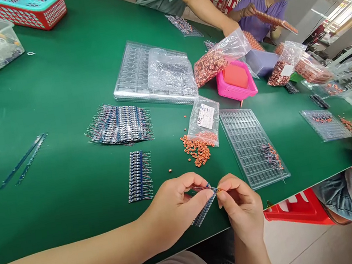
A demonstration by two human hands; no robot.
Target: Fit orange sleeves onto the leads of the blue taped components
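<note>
Both hands meet over a blue board strip (205, 212) — held at the near edge of the green worktop (74, 207).
The fingers of the left hand (171, 207) are closed on the strip, while those of the right hand (243, 201) pinch tightly at a small orange piece (218, 190) by its end — partly hidden. Beyond lie loose orange rings (201, 155) beside a labelled bag (206, 119), with a clear tray (243, 139) to the right.
</note>
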